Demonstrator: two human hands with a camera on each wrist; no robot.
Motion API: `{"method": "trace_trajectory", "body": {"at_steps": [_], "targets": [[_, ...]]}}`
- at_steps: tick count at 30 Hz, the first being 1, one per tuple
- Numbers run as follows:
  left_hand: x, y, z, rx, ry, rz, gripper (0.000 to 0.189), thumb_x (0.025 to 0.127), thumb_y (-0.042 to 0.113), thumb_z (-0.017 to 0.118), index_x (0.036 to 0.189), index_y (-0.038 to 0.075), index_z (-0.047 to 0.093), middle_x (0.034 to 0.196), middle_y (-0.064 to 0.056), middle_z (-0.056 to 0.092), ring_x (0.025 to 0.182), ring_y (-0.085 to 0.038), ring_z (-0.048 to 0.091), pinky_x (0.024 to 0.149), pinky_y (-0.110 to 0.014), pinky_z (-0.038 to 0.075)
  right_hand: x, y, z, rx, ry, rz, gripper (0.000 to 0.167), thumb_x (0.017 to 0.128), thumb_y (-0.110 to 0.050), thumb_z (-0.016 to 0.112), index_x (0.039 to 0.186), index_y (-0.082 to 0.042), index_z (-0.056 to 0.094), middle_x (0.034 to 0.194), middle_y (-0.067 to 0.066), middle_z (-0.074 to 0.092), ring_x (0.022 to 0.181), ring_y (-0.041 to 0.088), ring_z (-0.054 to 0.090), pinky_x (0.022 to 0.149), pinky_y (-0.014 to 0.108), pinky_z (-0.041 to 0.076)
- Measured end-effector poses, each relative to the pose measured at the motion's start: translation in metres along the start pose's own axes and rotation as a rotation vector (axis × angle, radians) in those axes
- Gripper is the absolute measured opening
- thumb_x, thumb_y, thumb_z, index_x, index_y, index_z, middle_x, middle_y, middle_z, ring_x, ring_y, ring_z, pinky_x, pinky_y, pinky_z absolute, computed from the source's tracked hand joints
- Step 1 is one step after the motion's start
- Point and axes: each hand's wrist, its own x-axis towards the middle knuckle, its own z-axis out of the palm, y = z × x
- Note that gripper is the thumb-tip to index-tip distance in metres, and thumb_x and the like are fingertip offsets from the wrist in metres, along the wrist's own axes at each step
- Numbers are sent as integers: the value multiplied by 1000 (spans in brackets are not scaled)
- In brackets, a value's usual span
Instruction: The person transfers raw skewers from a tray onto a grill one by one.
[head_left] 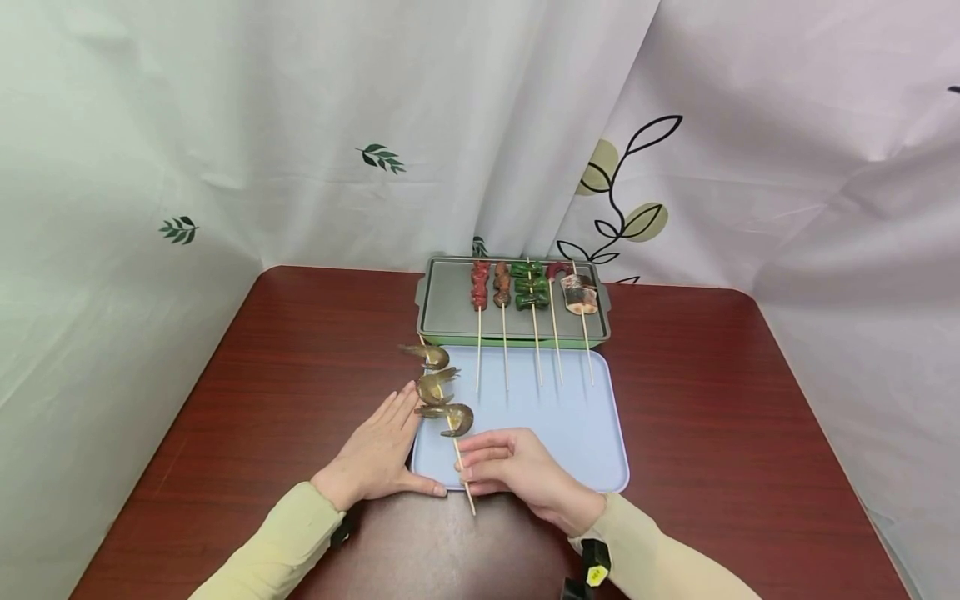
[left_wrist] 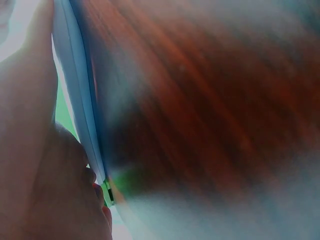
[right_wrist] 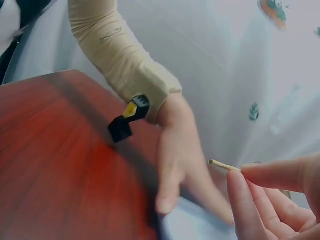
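In the head view a shrimp skewer (head_left: pixel 437 390) slants over the left side of a pale blue tray (head_left: pixel 555 437). My right hand (head_left: pixel 525 471) pinches its wooden stick near the lower end; the stick's tip (right_wrist: pixel 220 164) pokes out past the fingertips in the right wrist view. With fingers straight, my left hand (head_left: pixel 384 454) lies against the tray's left edge, its thumb along the near left corner. The left wrist view catches that hand (left_wrist: pixel 45 175) close up beside the tray's edge (left_wrist: pixel 80 65).
Behind the tray stands a grey grill pan (head_left: pixel 450 300) with a green base. Across it lie a red meat skewer (head_left: pixel 480 287), a brown meat skewer (head_left: pixel 502 287), a green pepper skewer (head_left: pixel 530 286), a dark red curled skewer (head_left: pixel 555 271) and a fish skewer (head_left: pixel 580 293). White curtains border the brown table (head_left: pixel 697 400).
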Motion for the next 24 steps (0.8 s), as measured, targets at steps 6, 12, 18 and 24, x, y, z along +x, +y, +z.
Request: {"method": "trace_trajectory", "body": {"at_steps": [6, 12, 18, 24], "targets": [[0, -1, 5, -20, 49, 16, 138, 67, 92, 59, 155, -10, 28, 162, -27, 25, 149, -39, 24, 121, -48, 23, 11, -33, 5, -86, -6, -82, 37, 89, 10, 69, 125, 15, 62, 100, 19, 73, 86, 20, 72, 81, 39, 61], [-1, -3, 9, -20, 59, 20, 139, 68, 93, 56, 156, -9, 26, 164, -25, 20, 151, -37, 21, 122, -46, 21, 30, -76, 4, -141, 41, -182, 41, 88, 8, 72, 128, 12, 61, 109, 23, 71, 93, 27, 73, 83, 41, 60], [0, -2, 5, -21, 22, 6, 139, 68, 93, 57, 157, -9, 24, 165, -24, 19, 152, -36, 19, 122, -46, 20, 56, -103, 1, -98, 111, -240, 36, 89, 11, 70, 125, 10, 65, 110, 25, 70, 94, 30, 73, 83, 40, 60], [1, 1, 0, -27, 8, 6, 137, 69, 89, 62, 156, -10, 26, 164, -25, 21, 151, -37, 21, 122, -47, 21, 85, -104, -4, -76, 150, -170, 38, 92, 12, 67, 129, 13, 61, 119, 33, 65, 87, 21, 73, 82, 35, 60]]}}
